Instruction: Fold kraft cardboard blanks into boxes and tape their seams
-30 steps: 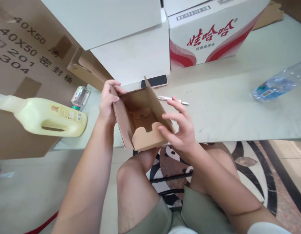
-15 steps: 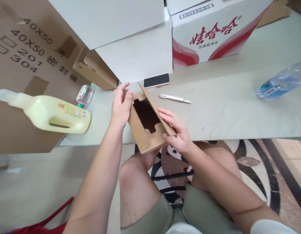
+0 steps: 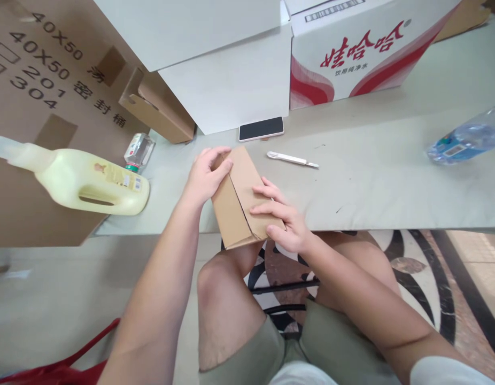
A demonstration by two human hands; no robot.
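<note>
small carton [image 3: 227, 214]: one, lid flap lowered, nearer me than the phone [image 3: 261, 129], at the worktop [image 3: 376, 187] edge. left hand [image 3: 207, 174]: my grip grasping the small carton's far left corner. right hand [image 3: 285, 219]: my grip released, fingers spread across the flap. white-handled cutter [image 3: 291, 159]: right of the phone, nearer me. yellow jug [image 3: 95, 179]: left of the phone. water bottle [image 3: 466, 141]: well right of the phone.

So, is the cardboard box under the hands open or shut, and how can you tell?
Almost shut: the cardboard box has its top flap down, leaving only a thin dark gap along one edge.
</note>
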